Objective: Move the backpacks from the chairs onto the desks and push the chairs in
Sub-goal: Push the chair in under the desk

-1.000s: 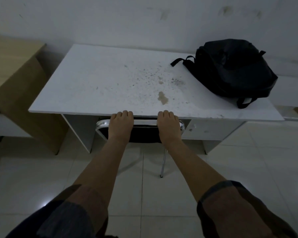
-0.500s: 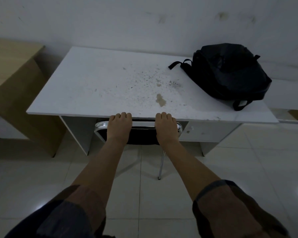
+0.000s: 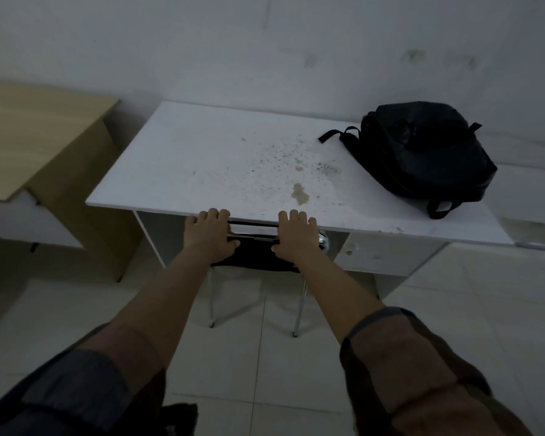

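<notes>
Both hands, left hand (image 3: 209,234) and right hand (image 3: 296,236), grip the chair (image 3: 255,247) backrest top, chair tucked under the tabletop (image 3: 202,165). Backpack (image 3: 422,152) sits on its right end. Chair looks light and stiff; backrest rail seems the right hold.

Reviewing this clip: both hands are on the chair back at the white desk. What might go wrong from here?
1. The left hand and right hand grip the chair back with fingers reaching the white desk edge; pushing further might pinch them.
2. The black backpack lies near the desk's right front corner, a strap loop at the edge; a bump may shift it off.
</notes>
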